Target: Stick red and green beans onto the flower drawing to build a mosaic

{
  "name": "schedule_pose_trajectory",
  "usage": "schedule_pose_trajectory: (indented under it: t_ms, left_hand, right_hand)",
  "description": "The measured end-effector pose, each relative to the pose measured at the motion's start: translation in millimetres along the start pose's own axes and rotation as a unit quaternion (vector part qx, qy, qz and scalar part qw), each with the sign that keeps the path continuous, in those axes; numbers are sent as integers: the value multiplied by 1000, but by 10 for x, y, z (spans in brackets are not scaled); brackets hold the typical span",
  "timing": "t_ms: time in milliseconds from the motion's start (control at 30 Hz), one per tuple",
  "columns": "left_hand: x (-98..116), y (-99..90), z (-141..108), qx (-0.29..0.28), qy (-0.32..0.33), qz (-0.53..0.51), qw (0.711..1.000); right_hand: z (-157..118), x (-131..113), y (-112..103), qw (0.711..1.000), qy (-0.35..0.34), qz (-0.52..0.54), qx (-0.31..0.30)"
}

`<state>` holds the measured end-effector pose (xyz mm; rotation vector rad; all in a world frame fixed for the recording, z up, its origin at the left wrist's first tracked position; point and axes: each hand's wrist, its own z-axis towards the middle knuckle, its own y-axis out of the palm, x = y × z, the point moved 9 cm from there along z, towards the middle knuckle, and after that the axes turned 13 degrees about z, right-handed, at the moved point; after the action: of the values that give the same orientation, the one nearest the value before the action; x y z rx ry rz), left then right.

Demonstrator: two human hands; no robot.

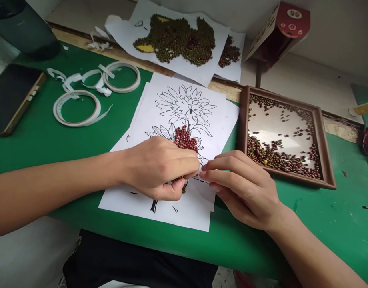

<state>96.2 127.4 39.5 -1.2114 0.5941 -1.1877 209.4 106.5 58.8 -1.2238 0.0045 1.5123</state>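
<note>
Hands [166,168] touch smooth white paper [184,218] (beans [185,140] glossy, red).

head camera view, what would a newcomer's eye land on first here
Probably the bright red beans on the black-and-white flower drawing, just beyond the left hand. Next, perhaps, the dark green bean picture at the top, with its yellow patches, and the brown-framed tray of loose beans on the right.

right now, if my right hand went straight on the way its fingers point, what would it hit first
Most likely your left hand: the right hand has its fingertips just beside the left's curled fingers, though depth is unclear from this view.
</note>
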Motion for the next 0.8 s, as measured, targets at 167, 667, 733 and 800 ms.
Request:
schedule_pose_trajectory:
  t_ms: [167, 667, 733, 800]
  left_hand:
    - [0, -4, 10, 19, 6, 37, 999]
    - [3, 7, 10, 16, 16, 57, 998]
    - [15, -12, 8, 23, 22, 54, 998]
    - [24, -20, 7, 25, 27, 52, 998]
  right_hand:
    - [-33, 37, -12, 999, 26, 46, -5]
    - [-39, 66, 43, 997, 47, 33, -51]
    - [-36, 63, 44, 997, 45, 33, -52]
    - [-32, 61, 45, 997, 43, 31, -54]
